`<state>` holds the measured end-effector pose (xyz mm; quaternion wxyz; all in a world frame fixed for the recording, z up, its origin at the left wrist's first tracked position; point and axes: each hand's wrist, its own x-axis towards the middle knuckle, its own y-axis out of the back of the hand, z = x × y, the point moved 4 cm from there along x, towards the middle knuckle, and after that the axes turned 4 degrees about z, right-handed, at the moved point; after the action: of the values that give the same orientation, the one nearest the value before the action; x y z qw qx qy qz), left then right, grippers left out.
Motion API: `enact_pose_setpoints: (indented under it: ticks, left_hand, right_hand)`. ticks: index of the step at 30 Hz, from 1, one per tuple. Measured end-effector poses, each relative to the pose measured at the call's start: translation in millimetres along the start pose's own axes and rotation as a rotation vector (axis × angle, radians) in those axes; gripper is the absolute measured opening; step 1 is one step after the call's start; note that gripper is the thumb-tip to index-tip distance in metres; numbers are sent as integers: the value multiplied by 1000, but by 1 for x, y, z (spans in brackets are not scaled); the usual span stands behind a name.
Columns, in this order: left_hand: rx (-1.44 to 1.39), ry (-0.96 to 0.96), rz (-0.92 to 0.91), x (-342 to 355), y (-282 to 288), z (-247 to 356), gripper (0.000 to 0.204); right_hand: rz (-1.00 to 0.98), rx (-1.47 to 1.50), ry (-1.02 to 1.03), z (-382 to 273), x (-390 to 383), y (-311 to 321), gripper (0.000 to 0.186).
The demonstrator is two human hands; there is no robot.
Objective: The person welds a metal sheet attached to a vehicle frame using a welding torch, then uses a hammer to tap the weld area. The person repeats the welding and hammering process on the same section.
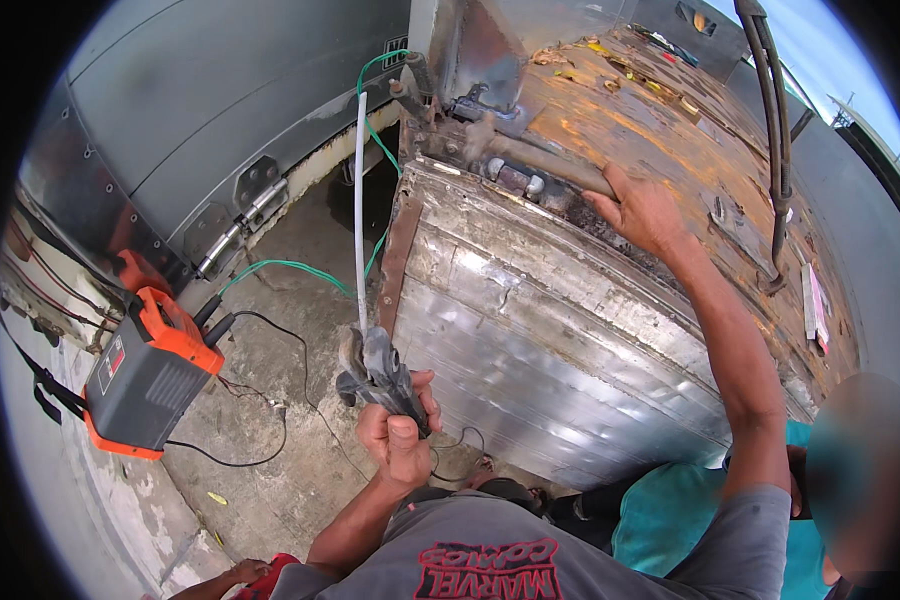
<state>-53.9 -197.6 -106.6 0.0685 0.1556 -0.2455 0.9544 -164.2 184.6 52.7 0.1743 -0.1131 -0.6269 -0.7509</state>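
Note:
My left hand (398, 435) is closed round a dark welding electrode holder (380, 372). A long, pale grey welding rod (360, 210) stands nearly upright in its jaws, apart from the metal. My right hand (648, 212) grips the brown handle of a hammer (555, 165) over the edge of the truck bed. Its head is blurred and lies near the corner, so I cannot tell whether it touches. Below the handle, a short metal cylinder (515, 178) sits on the rusty edge beside a dark bracket (480, 108).
An orange and grey welding machine (150, 375) stands at the left, with green cable (285, 264) looping towards the corner. A hinged grey panel (240, 90) rises behind. Dark hoses (780, 150) hang at the right. A person in teal (670, 520) is close by at lower right.

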Motion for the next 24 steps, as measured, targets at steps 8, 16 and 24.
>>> enact_pose_setpoints:
  ticks: [8,16,24]
  left_hand:
    - [7,44,-10,0,-13,-13,89]
    - [-44,42,-47,3,-40,-9,92]
    - [-49,106,-27,-8,-29,-12,93]
  right_hand:
    - [94,34,-114,-6,-11,20,55]
    - [162,65,279,-19,3,3,59]
    - [98,0,162,-57,11,2,59]
